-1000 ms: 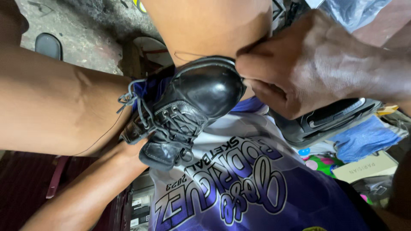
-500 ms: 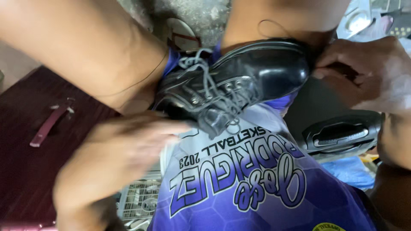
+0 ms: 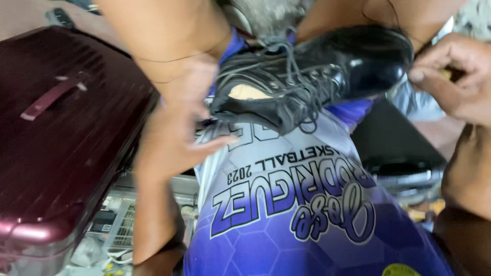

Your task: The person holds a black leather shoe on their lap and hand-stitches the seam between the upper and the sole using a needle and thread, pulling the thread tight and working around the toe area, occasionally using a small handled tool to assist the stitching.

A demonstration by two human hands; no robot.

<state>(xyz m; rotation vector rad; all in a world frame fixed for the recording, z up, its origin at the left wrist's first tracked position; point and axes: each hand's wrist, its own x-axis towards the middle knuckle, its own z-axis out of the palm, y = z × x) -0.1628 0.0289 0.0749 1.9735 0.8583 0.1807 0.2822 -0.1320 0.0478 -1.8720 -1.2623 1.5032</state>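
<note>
The black, glossy leather lace-up shoe (image 3: 317, 76) lies across the person's lap, on the purple and white sports jersey (image 3: 296, 204) with hexagon pattern and lettering, wedged between the two bare thighs at the top of the view. Its rounded, shiny toe points right, the open heel end points left, and a tan insole shows inside the opening. The grey laces (image 3: 291, 66) are loose and tangled over the tongue and down the side.

The right hand (image 3: 455, 82) is at the toe: thumb and curled fingers close together, pinching at or just beside the toe cap, though the exact contact is partly hidden by the shoe. The left hand (image 3: 179, 138) sits just left of the heel opening, blurred by motion, its fingers spread and slightly bent, the thumb stretched toward the shoe's rim; whether it touches the shoe cannot be told.

On the left lies a dark maroon hard-shell suitcase (image 3: 56, 133) with ribbed surface and matching strap handle. Below it sits clutter of small items, too blurred to identify. A black plastic object (image 3: 394, 148) lies to the right, under the right forearm.
</note>
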